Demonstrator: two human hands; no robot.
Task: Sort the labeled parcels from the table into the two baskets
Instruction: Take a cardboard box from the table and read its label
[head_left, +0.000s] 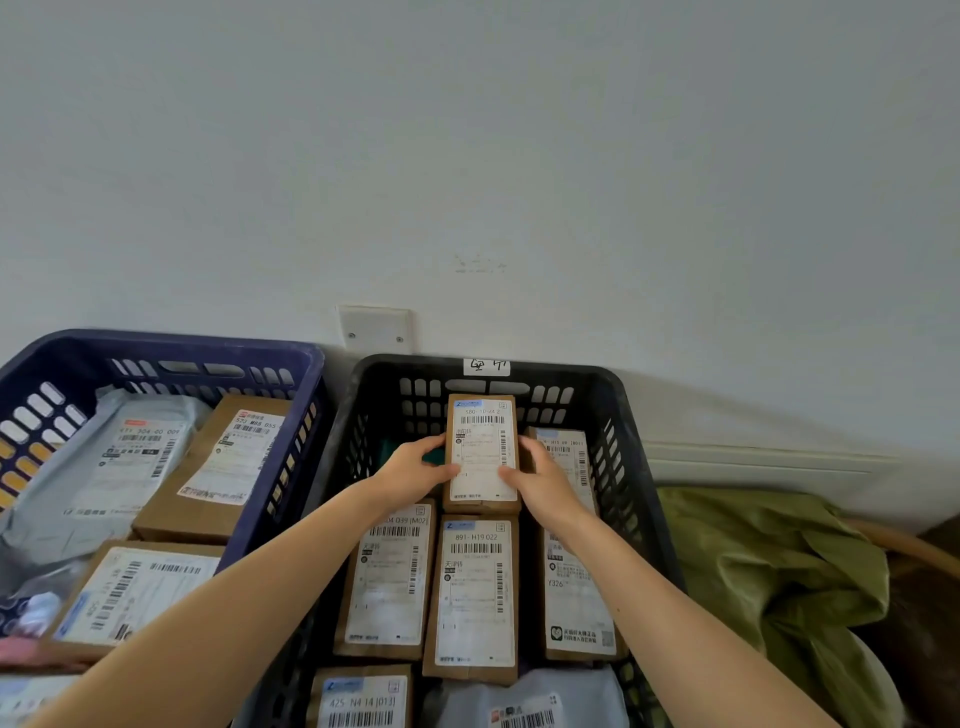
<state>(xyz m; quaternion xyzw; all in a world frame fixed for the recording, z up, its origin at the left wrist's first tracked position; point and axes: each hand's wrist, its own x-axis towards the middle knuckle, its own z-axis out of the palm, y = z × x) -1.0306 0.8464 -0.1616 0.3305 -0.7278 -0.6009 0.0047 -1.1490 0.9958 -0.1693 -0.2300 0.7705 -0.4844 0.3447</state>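
I hold a small brown parcel (483, 452) between both hands, over the far end of the black basket (613, 384). My left hand (415, 470) grips its left edge and my right hand (543, 480) its right edge, each with the thumb on the white label and the fingers curled round the side, out of sight. The label's top line is too soft to read with any certainty. I cannot tell whether the parcel rests on what lies under it or hangs just above.

Below it in the same basket lie a parcel marked 891-H19 022 (475, 592) and a neighbour on its left (389, 577), whose code my left forearm partly covers. A long parcel on the right (576, 597) is crossed by my right wrist. A parcel marked 425 N4 14 (363, 701) is cut off by the bottom edge.

The blue basket (156, 340) stands just beside on the left, holding a grey mailer (119, 457) and a brown box (223, 467). A handwritten tag (486, 366) on the black rim is illegible.
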